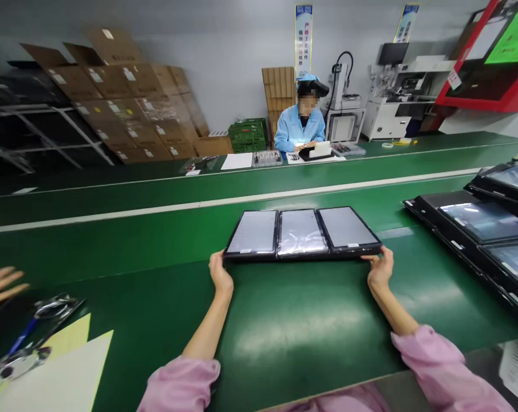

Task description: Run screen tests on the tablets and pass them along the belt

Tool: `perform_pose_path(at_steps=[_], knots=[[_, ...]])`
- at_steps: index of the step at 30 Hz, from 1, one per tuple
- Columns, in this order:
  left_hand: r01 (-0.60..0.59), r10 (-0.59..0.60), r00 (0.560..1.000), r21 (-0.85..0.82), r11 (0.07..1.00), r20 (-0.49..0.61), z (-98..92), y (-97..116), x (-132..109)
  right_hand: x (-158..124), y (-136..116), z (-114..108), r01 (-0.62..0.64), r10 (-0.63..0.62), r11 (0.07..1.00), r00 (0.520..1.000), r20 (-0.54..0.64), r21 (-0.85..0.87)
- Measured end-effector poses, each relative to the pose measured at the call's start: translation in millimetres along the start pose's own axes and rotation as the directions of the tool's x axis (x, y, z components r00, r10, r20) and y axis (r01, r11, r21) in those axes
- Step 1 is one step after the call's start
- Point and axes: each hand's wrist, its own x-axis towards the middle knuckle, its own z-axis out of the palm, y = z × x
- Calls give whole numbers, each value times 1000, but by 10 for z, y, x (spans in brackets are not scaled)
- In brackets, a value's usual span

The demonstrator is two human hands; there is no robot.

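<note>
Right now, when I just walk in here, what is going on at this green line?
A person in pink sleeves holds a flat black rectangular frame with three glossy panels by its near corners, with the left hand and right hand, on a green conveyor belt. More black-framed panels lie to the right. Another person's hand shows at the far left. A co-worker in a light-blue coat sits beyond the belt.

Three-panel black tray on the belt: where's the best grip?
Take the black tray by its near long edge, out at the two end corners, coming from the near side, where the left hand and right hand sit. It's wide and flat, so end grips spread support and keep fingers off the three screen panels.
</note>
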Motion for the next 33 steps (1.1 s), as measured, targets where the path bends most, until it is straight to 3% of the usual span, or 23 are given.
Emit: perform_pose_path(at_steps=[4, 7, 9, 11, 12, 13, 15, 16, 17, 18, 19, 21, 24, 28, 29, 30, 33], knots=[[23, -15, 992, 59, 998, -127, -846, -83, -527, -524, -13, -830, 11, -16, 999, 994, 105, 46], [47, -39, 998, 173, 984, -48, -1507, -87, -838, -532, -140, -1397, 0, 56, 983, 952, 301, -185], [46, -46, 999, 312, 949, -8, -1797, -27, -950, -441, -302, -1587, 97, 8, 937, 954, 298, -337], [-6, -13, 999, 476, 879, 35, -1896, 126, -1041, -414, -498, -1573, 297, -161, 844, 935, 318, -446], [-70, 29, 996, 538, 840, 85, -1872, 242, -1099, -447, -594, -1495, 439, -249, 767, 876, 414, -469], [-161, 80, 983, 581, 797, 162, -1804, 379, -1171, -511, -680, -1382, 592, -297, 670, 767, 569, -449], [-370, 178, 917, 601, 708, 356, -1573, 678, -1349, -693, -805, -1113, 843, -285, 459, 440, 851, -282], [-433, 184, 884, 603, 670, 430, -1431, 817, -1442, -784, -842, -990, 902, -257, 376, 322, 911, -213], [-474, 178, 857, 608, 637, 483, -1288, 936, -1527, -856, -863, -893, 934, -230, 314, 248, 941, -169], [-505, 166, 834, 607, 614, 526, -1152, 1027, -1597, -897, -873, -831, 948, -206, 277, 219, 954, -158], [-521, 143, 817, 610, 598, 558, -1033, 1088, -1649, -903, -877, -809, 951, -190, 262, 217, 957, -164], [-532, 101, 796, 611, 586, 596, -860, 1136, -1704, -804, -876, -873, 941, -171, 264, 261, 950, -211], [-532, 55, 773, 599, 598, 632, -763, 1142, -1731, -490, -874, -1128, 905, -197, 267, 388, 900, -331], [-596, 88, 679, 478, 645, 729, -825, 1229, -1746, -168, -845, -1424, 824, -298, 326, 555, 777, -463], [-588, 97, 692, 479, 652, 716, -861, 1251, -1731, -143, -836, -1458, 805, -318, 346, 584, 747, -483], [-559, 101, 732, 508, 655, 674, -902, 1263, -1702, -140, -829, -1475, 787, -333, 362, 610, 719, -500], [-365, 51, 898, 673, 643, 438, -1030, 1227, -1551, -212, -821, -1439, 748, -354, 394, 659, 663, -534]])
